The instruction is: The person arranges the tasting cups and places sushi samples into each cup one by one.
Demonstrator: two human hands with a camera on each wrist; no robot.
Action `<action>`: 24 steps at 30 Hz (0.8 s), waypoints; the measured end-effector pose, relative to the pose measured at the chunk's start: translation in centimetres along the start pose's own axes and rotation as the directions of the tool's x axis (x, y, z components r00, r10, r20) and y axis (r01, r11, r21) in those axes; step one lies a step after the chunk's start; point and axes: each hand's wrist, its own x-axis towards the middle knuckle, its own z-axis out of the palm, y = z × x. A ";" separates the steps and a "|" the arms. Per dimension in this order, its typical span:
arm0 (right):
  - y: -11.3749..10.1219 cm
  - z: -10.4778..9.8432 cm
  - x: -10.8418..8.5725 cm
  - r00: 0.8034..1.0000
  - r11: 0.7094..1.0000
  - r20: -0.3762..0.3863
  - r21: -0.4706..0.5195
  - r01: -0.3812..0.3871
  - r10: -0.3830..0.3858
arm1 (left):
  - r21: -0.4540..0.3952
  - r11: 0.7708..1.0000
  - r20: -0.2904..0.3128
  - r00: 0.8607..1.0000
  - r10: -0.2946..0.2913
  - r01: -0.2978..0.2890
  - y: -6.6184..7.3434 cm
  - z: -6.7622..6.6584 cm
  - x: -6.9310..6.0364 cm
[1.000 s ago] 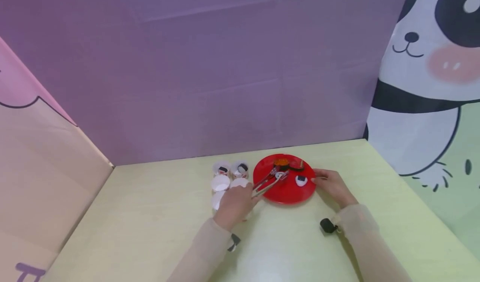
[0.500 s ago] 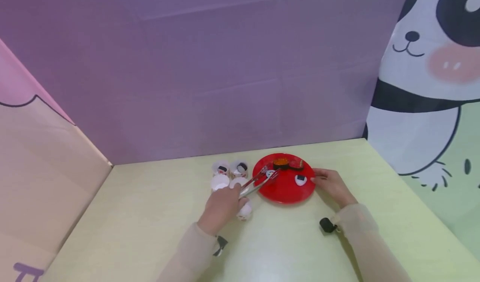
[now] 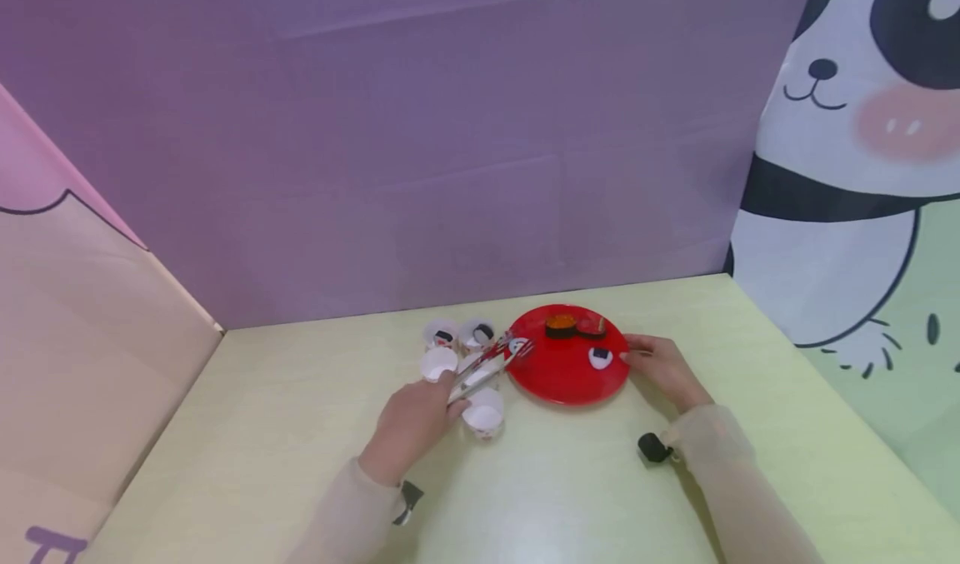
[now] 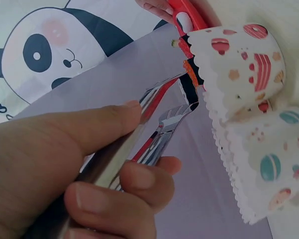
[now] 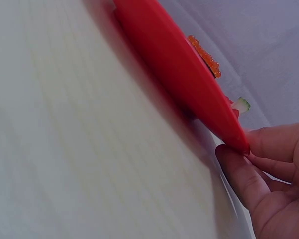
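Rice ball (image 3: 516,346), one: between the tongs' (image 4: 109,167) tips, by the red plate's (image 3: 558,381) left edge; I judge it light, slippery, best taken by its sides. Left hand (image 3: 411,425): gripping tongs. Right hand (image 3: 662,368): pinching plate rim.

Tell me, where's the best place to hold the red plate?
I'd pinch the red plate by its rim, coming from the right, like the right hand does. That edge looks raised off the table, leaving room underneath, and the tongs are over on the left side.
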 end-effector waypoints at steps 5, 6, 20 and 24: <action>0.1 0.0 0.0 1.000 1.000 -0.003 -0.008 0.002 -0.002 | 0.008 1.000 -0.019 1.000 -0.020 0.020 -0.8 -0.3 -0.7; 0.1 0.0 0.0 1.000 1.000 -0.003 -0.009 0.000 0.000 | 0.009 1.000 -0.021 1.000 -0.023 0.024 -1.0 -0.3 -0.8; 0.0 0.0 0.3 1.000 1.000 -0.010 -0.019 0.003 -0.003 | 0.020 0.999 -0.053 0.998 -0.037 0.038 -2.3 -0.4 -3.0; 0.0 0.0 0.1 1.000 0.999 -0.009 -0.024 0.022 -0.022 | 0.025 0.999 -0.078 0.997 -0.029 0.031 -2.5 -0.6 -3.5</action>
